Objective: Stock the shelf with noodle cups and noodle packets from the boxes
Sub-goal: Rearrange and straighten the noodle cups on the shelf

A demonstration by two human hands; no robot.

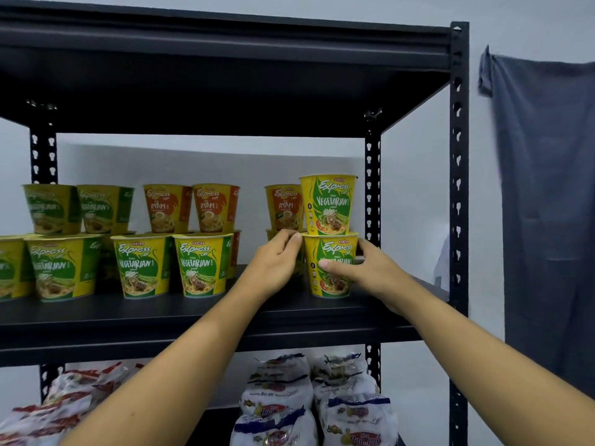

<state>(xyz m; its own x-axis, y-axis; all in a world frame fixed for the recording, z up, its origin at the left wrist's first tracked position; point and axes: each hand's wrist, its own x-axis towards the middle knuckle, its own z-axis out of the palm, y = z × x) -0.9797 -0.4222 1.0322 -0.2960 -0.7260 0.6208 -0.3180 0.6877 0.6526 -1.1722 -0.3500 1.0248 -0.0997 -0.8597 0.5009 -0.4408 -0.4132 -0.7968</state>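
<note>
On the black shelf (193, 320) a yellow-green Vegetarian noodle cup (331, 252) stands at the right end, with a second Vegetarian cup (328, 204) stacked on top. My right hand (363, 272) grips the lower cup, thumb across its front and fingers round its right side. My left hand (277, 262) curls against the cup's left rim. Orange Ayam cups (285, 206) stand stacked just behind my left hand. More Vegetarian cups (203, 263) and Ayam cups (193, 207) fill the shelf's left and middle. Noodle packets (280, 397) lie on the shelf below.
The rack's black right post (458, 188) stands close beside the stacked cups, and the upper shelf (225, 75) hangs above them. A grey cloth (547, 204) hangs on the wall to the right. Red-and-white packets (64, 403) lie at lower left.
</note>
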